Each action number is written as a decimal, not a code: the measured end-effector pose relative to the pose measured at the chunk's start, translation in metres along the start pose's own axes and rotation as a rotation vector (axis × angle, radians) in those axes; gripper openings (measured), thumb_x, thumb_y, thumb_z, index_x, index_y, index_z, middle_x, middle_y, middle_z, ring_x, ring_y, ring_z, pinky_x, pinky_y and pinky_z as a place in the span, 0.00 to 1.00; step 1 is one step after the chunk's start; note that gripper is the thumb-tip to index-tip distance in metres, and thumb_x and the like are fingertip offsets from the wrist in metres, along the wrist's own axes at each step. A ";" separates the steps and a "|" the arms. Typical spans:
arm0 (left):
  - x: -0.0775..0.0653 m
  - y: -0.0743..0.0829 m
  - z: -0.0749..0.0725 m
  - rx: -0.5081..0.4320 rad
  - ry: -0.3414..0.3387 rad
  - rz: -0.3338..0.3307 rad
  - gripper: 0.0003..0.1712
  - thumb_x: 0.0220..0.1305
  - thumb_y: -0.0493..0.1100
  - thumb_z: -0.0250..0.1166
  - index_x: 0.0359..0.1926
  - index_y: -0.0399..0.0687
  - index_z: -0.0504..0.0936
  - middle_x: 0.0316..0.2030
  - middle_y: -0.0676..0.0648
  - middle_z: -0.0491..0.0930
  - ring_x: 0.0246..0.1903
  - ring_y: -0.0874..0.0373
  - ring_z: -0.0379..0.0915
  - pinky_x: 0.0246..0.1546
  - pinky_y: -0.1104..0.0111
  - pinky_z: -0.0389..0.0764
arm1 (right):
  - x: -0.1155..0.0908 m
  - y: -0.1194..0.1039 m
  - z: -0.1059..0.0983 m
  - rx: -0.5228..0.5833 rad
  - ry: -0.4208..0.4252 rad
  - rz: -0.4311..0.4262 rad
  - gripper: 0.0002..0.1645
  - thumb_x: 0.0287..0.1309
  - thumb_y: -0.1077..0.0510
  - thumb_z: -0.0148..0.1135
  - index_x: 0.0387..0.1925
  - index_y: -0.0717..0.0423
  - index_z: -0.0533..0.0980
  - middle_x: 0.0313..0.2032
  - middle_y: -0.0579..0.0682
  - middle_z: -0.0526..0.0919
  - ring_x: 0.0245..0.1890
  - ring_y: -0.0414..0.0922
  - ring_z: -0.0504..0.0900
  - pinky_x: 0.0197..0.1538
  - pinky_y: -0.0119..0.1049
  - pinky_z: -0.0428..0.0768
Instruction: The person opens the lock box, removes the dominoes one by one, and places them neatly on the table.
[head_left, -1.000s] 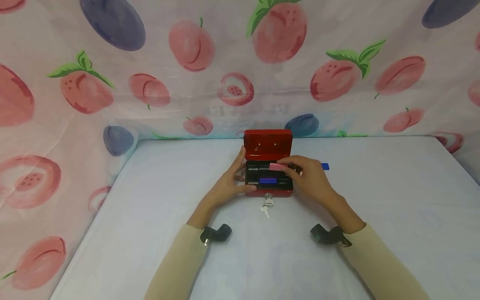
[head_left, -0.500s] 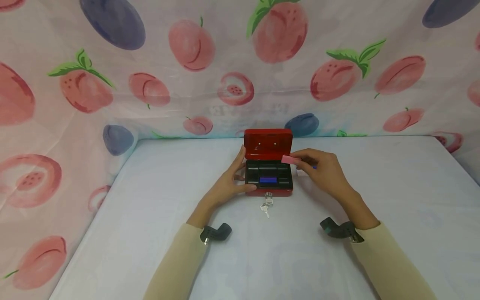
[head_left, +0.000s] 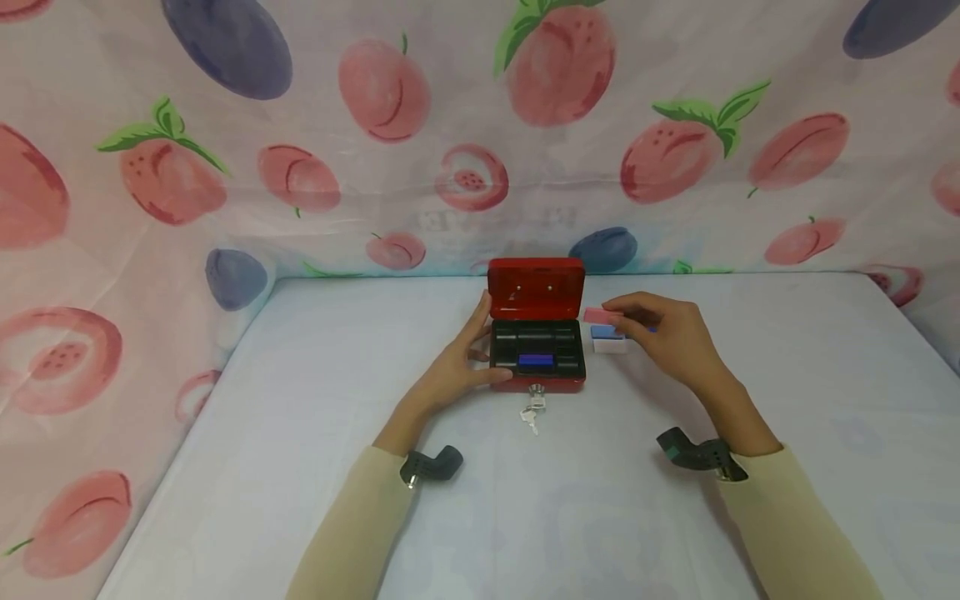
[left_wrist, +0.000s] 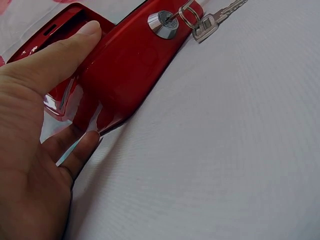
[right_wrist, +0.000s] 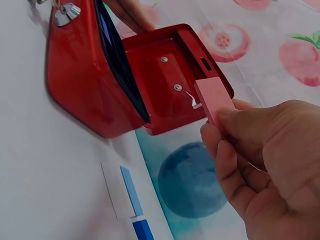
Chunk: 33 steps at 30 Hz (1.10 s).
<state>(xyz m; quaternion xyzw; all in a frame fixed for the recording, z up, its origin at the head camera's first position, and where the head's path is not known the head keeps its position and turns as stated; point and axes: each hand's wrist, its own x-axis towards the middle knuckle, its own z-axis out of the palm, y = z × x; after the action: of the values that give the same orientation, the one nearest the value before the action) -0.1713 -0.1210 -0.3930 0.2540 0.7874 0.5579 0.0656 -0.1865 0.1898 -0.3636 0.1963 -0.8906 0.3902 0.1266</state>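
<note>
Fruit-printed cloth (head_left: 405,192), all peaches and dark plums, spreads across the back and round the left, above a white tabletop (head_left: 525,517). Left side first: a pale sleeve (head_left: 345,525), a dark wrist camera (head_left: 435,464), then the left hand (head_left: 448,373), spread wide and holding the red box (head_left: 517,387) by its left end! Its thumb lies over the front rim, a finger reaches up beside the raised lid (head_left: 536,287), and other fingers touch the side wall.

Across to the box itself, sitting open, with a black tray (head_left: 551,337) inside; a violet-blue block (head_left: 536,360) lies in the front middle compartment. Out front is the round silver lock (left_wrist: 164,25), one key in it and a second key (left_wrist: 206,29) on the ring (a neat little detail from the left wrist).

Moving right, here's the pink block (head_left: 597,316), held up just right of the lid! Below it on the table, a light blue block (head_left: 604,332) sits against a white block (head_left: 609,346). And the right hand (head_left: 671,333) has that pink piece by one end, thumb and fingertips closed in a tight pinch. Partly hidden behind that hand, a dark blue block (head_left: 652,329) peeks out.
</note>
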 end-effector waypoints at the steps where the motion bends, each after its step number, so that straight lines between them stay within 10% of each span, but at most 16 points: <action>1: 0.000 0.000 0.000 -0.002 0.000 0.002 0.59 0.55 0.35 0.70 0.76 0.52 0.38 0.75 0.48 0.40 0.67 0.43 0.54 0.55 0.49 0.70 | 0.000 0.001 -0.001 -0.001 -0.001 0.012 0.12 0.58 0.57 0.67 0.44 0.49 0.83 0.39 0.46 0.85 0.35 0.42 0.83 0.36 0.21 0.76; 33: -0.003 -0.002 0.002 0.016 0.005 -0.017 0.59 0.56 0.38 0.70 0.76 0.56 0.38 0.75 0.49 0.42 0.67 0.45 0.55 0.56 0.51 0.70 | -0.012 0.038 -0.029 0.022 -0.133 0.150 0.13 0.63 0.54 0.62 0.48 0.52 0.82 0.43 0.51 0.83 0.37 0.41 0.81 0.39 0.21 0.75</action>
<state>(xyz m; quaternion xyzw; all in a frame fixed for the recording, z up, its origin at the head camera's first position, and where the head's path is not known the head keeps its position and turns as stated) -0.1684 -0.1210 -0.3962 0.2466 0.7940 0.5516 0.0664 -0.1910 0.2381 -0.3731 0.1561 -0.9049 0.3943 0.0355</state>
